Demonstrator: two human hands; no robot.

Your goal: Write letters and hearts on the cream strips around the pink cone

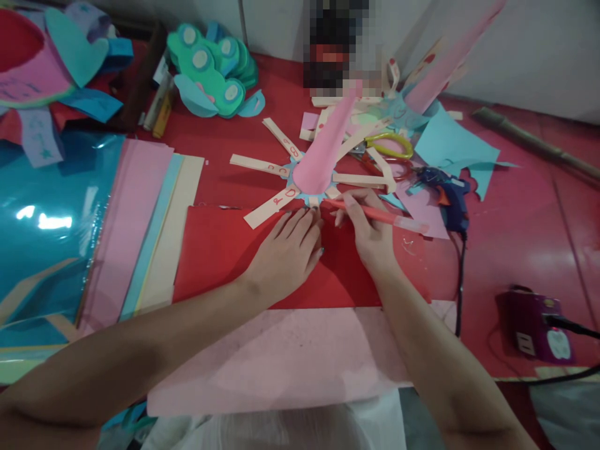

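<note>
A pink paper cone (320, 153) stands on a blue base, with cream paper strips around it; three on the left bear red letters, among them the D strip (272, 207). My left hand (291, 250) lies flat, fingers extended, its fingertips on the short strip (314, 202) at the near side of the base. In my right hand (368, 228) is a red pen (375, 214), its tip beside that same strip. Under both hands lies a red sheet (225, 256).
Yellow-handled scissors (394, 145), a blue glue gun (452, 197) and paper scraps lie right. A purple power box (539, 325) sits far right. Green paper shapes (210, 69) are at the back left, coloured sheets (129, 219) at left. A second pink cone (450, 56) leans behind.
</note>
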